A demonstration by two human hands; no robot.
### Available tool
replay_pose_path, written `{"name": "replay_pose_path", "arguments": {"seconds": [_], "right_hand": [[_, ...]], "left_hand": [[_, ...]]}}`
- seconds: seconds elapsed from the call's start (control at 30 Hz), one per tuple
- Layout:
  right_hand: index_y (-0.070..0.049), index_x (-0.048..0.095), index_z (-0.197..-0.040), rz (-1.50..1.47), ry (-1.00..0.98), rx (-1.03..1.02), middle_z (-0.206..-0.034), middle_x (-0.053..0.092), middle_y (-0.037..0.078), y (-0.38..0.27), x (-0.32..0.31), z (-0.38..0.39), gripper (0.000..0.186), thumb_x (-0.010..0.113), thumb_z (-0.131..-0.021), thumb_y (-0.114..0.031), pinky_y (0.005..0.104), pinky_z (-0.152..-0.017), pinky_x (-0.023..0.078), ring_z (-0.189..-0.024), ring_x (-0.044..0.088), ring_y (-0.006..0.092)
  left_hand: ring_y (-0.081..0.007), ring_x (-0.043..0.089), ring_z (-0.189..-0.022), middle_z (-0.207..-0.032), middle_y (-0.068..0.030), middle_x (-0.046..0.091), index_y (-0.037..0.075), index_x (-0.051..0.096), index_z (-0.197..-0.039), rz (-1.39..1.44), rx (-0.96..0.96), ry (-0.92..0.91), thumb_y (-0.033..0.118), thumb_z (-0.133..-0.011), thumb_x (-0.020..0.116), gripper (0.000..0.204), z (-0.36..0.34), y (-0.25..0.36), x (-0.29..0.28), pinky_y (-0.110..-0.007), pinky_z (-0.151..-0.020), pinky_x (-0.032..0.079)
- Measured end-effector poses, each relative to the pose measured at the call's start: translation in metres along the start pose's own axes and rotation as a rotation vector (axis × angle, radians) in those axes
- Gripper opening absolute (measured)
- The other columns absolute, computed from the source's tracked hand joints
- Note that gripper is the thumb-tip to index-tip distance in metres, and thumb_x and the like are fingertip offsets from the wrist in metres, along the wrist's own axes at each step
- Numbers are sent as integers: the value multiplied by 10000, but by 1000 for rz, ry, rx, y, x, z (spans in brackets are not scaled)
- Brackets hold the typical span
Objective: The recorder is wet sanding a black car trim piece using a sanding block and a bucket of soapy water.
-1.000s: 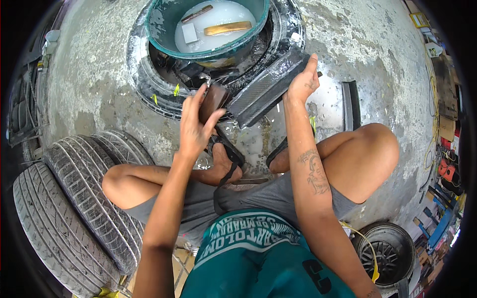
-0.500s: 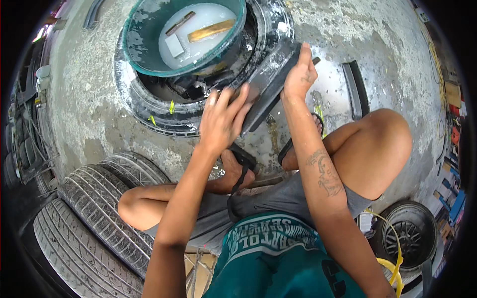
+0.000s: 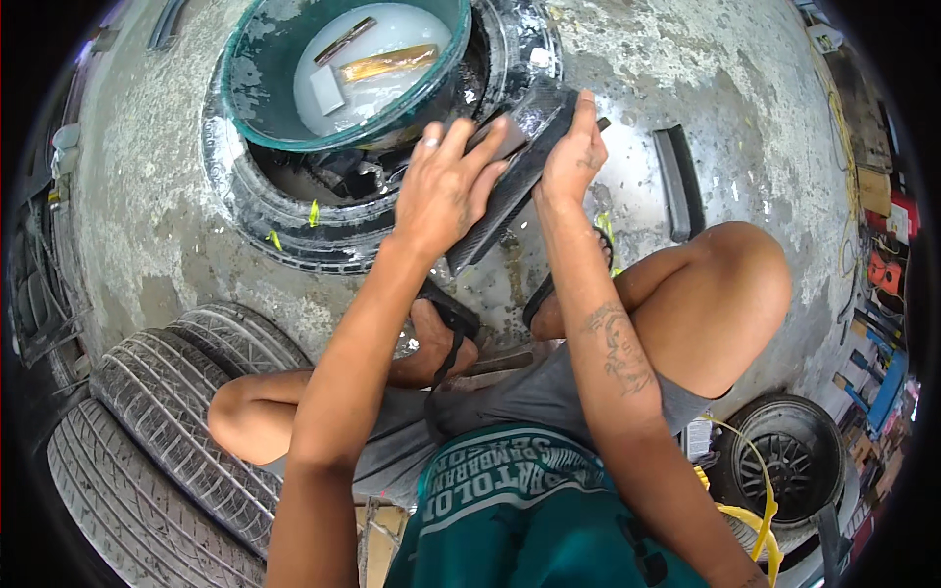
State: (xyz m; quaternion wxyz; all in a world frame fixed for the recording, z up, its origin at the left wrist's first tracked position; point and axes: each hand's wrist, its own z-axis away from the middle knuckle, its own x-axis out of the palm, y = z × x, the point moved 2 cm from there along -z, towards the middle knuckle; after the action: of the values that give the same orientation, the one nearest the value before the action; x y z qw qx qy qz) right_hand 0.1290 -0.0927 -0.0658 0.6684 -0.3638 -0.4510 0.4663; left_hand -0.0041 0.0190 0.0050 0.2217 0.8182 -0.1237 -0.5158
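Observation:
A long, wet black panel [image 3: 490, 218] with a fine woven pattern slants in front of me, over the edge of a tyre lying flat. At its far right end, my right hand [image 3: 571, 162] is closed around the panel's edge, thumb up along it. The bent fingers of my left hand [image 3: 446, 191] press a small grey flat piece [image 3: 512, 140], perhaps an abrasive sheet, against the panel's upper face. The fingers cover most of that piece. Just beyond stands a green basin [image 3: 235, 93] of milky water, holding a grey-white block [image 3: 326, 90] and a yellow-brown strip [image 3: 390, 63].
Under the basin lies the wet black tyre [image 3: 230, 186]. Another black channel-shaped piece [image 3: 678, 181] rests on the wet floor at right. Several tyres [image 3: 167, 392] stand at my left. A wheel rim [image 3: 779, 461] and a yellow strap [image 3: 769, 514] are at lower right.
My left hand has slid farther up along the panel, and the grey piece under its fingers now shows. More of the woven face is visible. The whole view has shifted slightly.

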Motion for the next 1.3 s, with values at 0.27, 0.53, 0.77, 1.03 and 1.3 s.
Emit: {"name": "replay_pose_path", "arguments": {"seconds": [0.27,0.53,0.77,1.03,1.3], "right_hand": [[149,677,-1391,-54,19,24,-1289,771,123,-5,3,5,602,650,-1120,-387,317,-1062,493,-1149,665,169],[114,731,-1318,-69,-6,40,-1114,757,59,-2,-2,4,558,650,-1120,-401,292,-904,500,-946,598,127],[119,742,-1288,-69,7,34,-1103,764,54,-9,14,18,530,643,-1121,-375,284,-916,506,-957,610,117],[121,739,-1287,-68,28,5,-1107,765,60,-10,4,5,541,647,-1120,-386,287,-924,508,-979,626,122],[106,716,-1355,-80,4,69,-1201,770,77,-4,2,10,537,637,-1121,-370,290,-974,522,-1051,666,142]], "left_hand": [[-403,579,-1019,-1147,-185,636,103,691,-1504,2,-19,-147,97,-924,825,595,66,-5,-30,-486,-911,521],[-384,581,-1017,-1197,-174,666,110,707,-1485,20,-84,-119,130,-919,830,580,81,-4,-27,-472,-920,523],[-410,569,-1013,-1142,-193,624,93,701,-1472,61,-131,-19,135,-953,805,531,8,-6,-4,-475,-918,528],[-405,565,-982,-1136,-186,614,84,675,-1504,28,-140,-128,140,-932,829,595,106,0,-31,-498,-882,523],[-416,561,-1002,-1104,-212,583,37,666,-1489,106,-179,9,125,-956,804,557,65,3,-19,-499,-899,516]]}}
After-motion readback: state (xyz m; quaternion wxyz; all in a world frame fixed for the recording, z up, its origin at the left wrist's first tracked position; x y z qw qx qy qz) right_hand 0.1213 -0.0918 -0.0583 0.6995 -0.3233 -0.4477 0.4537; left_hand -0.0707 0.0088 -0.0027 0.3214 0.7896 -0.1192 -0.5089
